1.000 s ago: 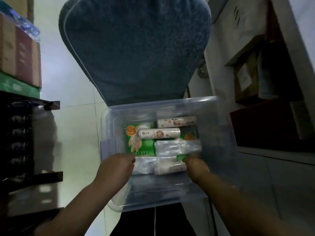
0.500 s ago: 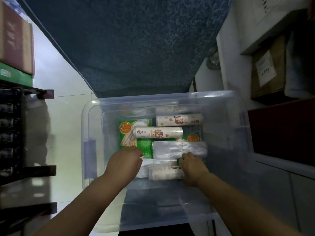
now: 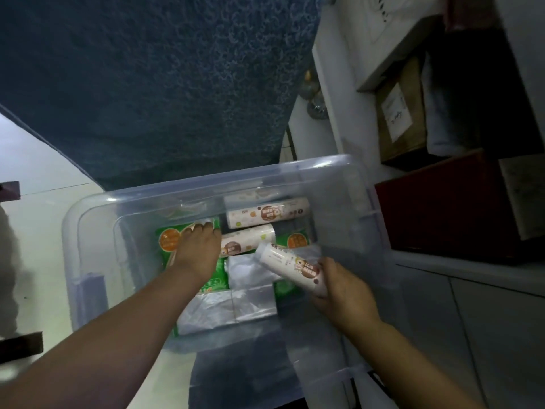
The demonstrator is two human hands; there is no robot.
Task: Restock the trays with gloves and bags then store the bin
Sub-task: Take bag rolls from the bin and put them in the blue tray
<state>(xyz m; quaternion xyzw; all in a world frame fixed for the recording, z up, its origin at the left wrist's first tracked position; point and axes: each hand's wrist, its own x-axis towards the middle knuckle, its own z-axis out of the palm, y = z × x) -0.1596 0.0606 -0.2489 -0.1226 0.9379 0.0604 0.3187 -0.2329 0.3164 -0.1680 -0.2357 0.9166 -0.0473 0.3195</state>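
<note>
A dark shelf edge [image 3: 20, 345] shows far out beyond the person's left forearm, over pale floor [image 3: 38, 160]. The clear plastic bin [image 3: 88, 208] sits under both hands, its near wall below the wrists, with a blue textured fabric [image 3: 162, 84] spread beyond its far rim.

The left hand [image 3: 198, 251] reaches into the bin and lies palm down on the green glove pack [image 3: 168, 240], which is under the palm and shows out past the hand's left side. The fingertips bend at the pack's far edge; whether they have closed on it cannot be told.

Just right of those fingers lie 2 bag rolls, the nearer roll [image 3: 250, 239] touching the hand and the farther roll [image 3: 265, 215] beyond it. Between the 2 hands are clear bag packs [image 3: 250, 268], and part of a second green pack [image 3: 298, 239] shows beyond the right hand.

The right hand [image 3: 345, 293] has its fingers wrapped around a third bag roll [image 3: 290, 265], lifted above the packs and tilted, its free end pointing up and to the left of the hand.

Well right of that hand stand a dark red box [image 3: 442, 208] and, above it, a cardboard box [image 3: 398, 113].
</note>
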